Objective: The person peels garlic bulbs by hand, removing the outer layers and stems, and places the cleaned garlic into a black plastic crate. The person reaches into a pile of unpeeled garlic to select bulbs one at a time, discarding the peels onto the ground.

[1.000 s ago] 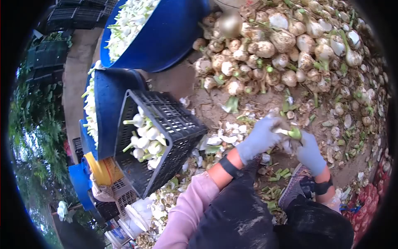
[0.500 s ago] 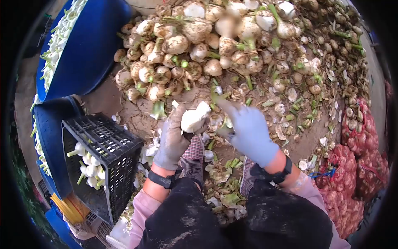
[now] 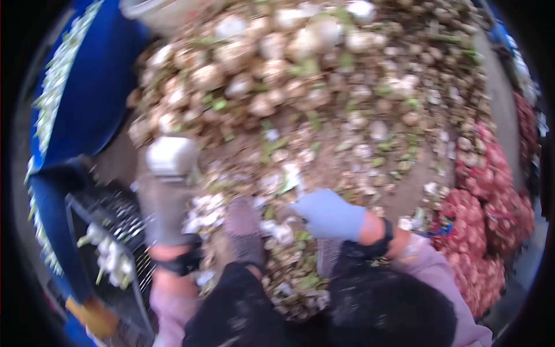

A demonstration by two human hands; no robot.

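My left hand (image 3: 165,211), in a dirty grey glove, is closed round a peeled white garlic bulb (image 3: 171,157). Motion blurs both, just right of the black crate (image 3: 115,211). Inside the crate lie several trimmed white bulbs with green stem stubs. My right hand (image 3: 329,215), in a pale blue glove, hangs over the scraps near my right foot, its fingers curled. Whatever may be in those fingers is hidden. Beyond the hands lies a heap of soil-covered garlic bulbs (image 3: 237,55).
Blue tubs (image 3: 98,87) holding white trimmed garlic stand at the left. Red mesh sacks (image 3: 465,225) of bulbs sit at the right. Peelings and cut stems (image 3: 300,266) litter the ground round my feet. A pale container (image 3: 167,13) shows at the top.
My left hand has moved left, carrying the garlic bulb away from the right hand towards the crate. My right hand has dropped slightly and its fingers are now curled. The view has shifted.
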